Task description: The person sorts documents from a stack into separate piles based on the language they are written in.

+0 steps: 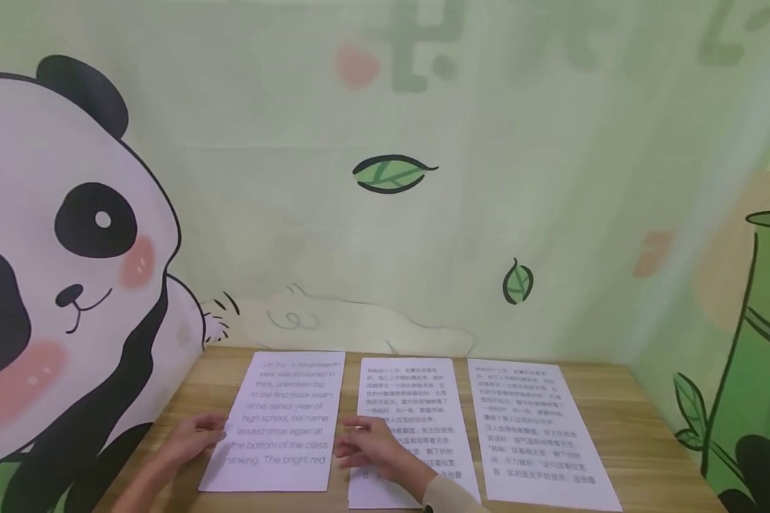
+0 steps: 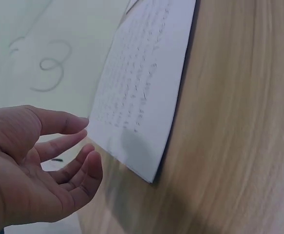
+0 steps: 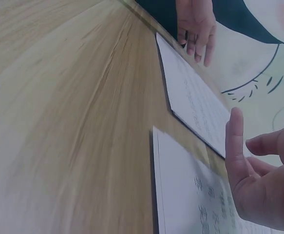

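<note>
Beige-sleeved right hand [image 1: 381, 449] hovers over middle white Chinese-printed paper [image 1: 426, 417] | left hand [image 1: 195, 438] is beside white English-printed paper [image 1: 279, 427] | fingers: both loosely spread

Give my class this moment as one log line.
left hand: near left edge of white rectangular English-text paper; right hand: over white rectangular Chinese-text middle paper; held: nothing

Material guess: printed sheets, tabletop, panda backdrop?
Printed sheets: matte white paper, thin with crisp edges.
Tabletop: wood or wood-look laminate, low sheen; brown grain shows, can't tell which.
Panda backdrop: probably printed fabric or vinyl, mostly matte; faint fold lines.
</note>
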`<state>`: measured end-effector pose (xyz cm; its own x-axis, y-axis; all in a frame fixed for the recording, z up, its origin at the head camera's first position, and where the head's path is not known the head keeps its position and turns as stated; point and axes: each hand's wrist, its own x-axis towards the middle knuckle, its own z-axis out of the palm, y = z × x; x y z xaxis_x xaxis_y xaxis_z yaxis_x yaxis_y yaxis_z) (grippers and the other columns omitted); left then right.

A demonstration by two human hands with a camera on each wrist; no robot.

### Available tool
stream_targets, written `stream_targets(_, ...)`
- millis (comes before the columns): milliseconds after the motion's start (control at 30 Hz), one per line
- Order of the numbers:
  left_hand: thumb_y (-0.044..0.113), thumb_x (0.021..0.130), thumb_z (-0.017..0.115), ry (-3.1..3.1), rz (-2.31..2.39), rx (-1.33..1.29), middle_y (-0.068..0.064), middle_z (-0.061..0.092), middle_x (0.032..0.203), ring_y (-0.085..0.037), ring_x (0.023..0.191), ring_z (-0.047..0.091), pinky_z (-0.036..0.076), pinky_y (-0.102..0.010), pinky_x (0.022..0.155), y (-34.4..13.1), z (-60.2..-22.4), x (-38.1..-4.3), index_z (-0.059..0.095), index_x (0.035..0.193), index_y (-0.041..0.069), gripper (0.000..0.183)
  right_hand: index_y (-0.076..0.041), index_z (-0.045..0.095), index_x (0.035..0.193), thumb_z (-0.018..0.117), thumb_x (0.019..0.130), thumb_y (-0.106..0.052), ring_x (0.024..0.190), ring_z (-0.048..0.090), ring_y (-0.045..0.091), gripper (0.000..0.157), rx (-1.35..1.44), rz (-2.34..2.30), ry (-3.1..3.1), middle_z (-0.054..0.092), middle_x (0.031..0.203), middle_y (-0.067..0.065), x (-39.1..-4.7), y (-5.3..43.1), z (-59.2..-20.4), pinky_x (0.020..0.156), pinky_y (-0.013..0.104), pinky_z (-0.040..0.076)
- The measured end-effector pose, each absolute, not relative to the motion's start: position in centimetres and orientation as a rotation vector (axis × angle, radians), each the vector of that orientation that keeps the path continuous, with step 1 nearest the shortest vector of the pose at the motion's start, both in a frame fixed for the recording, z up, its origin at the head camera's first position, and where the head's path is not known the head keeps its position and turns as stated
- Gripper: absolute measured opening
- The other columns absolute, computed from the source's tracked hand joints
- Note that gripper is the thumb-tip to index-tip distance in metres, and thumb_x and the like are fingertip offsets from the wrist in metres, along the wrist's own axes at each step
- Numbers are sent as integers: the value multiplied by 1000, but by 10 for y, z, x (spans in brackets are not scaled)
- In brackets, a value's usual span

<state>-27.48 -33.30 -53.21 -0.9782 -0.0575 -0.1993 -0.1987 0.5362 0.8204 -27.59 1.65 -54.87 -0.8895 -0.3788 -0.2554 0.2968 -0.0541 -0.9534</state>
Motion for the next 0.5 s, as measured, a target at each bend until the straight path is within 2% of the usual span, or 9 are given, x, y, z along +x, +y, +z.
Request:
stream_targets(100, 5, 96, 61, 2583, 1428, -193, -24, 64, 114, -22, 93, 60, 54, -32, 72, -321, -526, -277, 54, 133, -13, 43, 12, 49, 141, 58, 96, 0, 84, 75, 18, 47, -83, -1967, 1806, 73, 110, 26, -272, 29, -547, 76, 34, 65)
stream_targets(233, 9, 98, 60, 2543, 1420, -140, -19, 66, 113, -23, 96, 60, 55, -35, 75, -303, -519, -277, 57, 133, -9, 39, 12, 49, 141, 57, 97, -2, 85, 75, 18, 47, -95, -1942, 1841, 72, 110, 26, -270, 46, -544, 76, 35, 65)
stream_targets(500, 11, 99, 60, 2476, 1465, 100, -17, 70, 106, -18, 88, 65, 55, -33, 71, -277, -510, -275, 57, 131, -11, 39, 9, 54, 139, 58, 99, -6, 87, 75, 18, 43, -132, -1869, 1920, 73, 110, 23, -278, 81, -537, 77, 37, 65)
